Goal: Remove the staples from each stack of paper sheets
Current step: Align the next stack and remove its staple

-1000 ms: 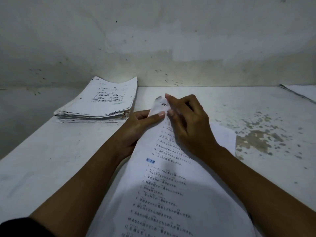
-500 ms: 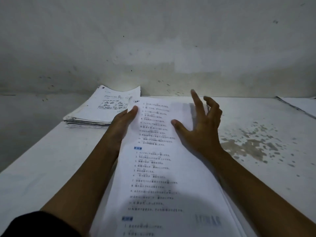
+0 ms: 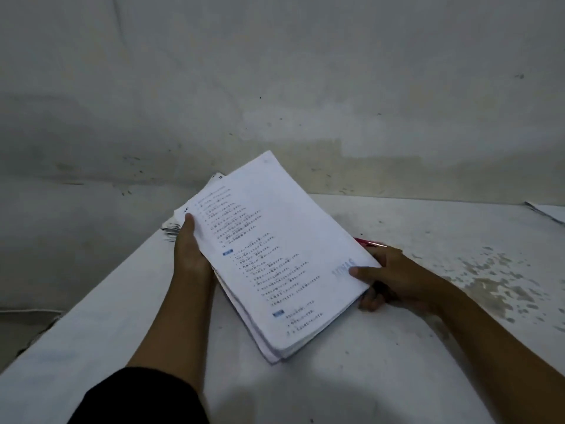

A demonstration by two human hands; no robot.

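**Paper stack held off the table, tilted**

Stack of sheets [image 3: 284, 255] held above white table [image 3: 412, 362], long axis running near-right to far-left, far corner raised. Top page white, printed lines, blue headings. Left hand [image 3: 191, 252] grips left edge; right hand [image 3: 394, 280] pinches right edge, thumb on top. Red object [image 3: 367, 242] behind, blurred.

A thick stack of white printed sheets [image 3: 284, 258] is held tilted above the worktop [image 3: 397, 347], between the left grip [image 3: 191, 252] at its long left edge and the right grip [image 3: 388, 280] at its right edge. Rows of dark text and small blue headings are carried on the top page. No staple can be made out. A second pile [image 3: 171, 229] is partly seen just beyond the left grip.
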